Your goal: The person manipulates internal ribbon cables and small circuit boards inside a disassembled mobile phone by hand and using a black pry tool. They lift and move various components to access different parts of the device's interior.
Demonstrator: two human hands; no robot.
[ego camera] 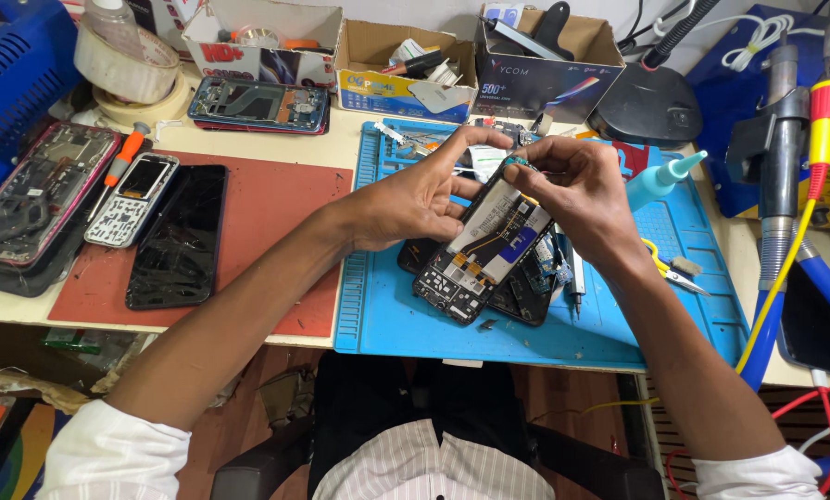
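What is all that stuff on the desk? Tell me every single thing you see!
opened phone: 1, black, innards showing, held over the blue mat
blue mat: 1, blue, desk middle
red mat: 1, red-brown, left of the blue mat
cracked phone: 1, black, on the red mat
keypad phone: 1, white and black, red mat's left edge
cardboard boxes: 3, brown, back of desk
tape rolls: 2, pale, back left
squeeze bottle: 1, teal, right of the hands
left hand: 1, holding the opened phone
right hand: 1, pinching at the opened phone's top
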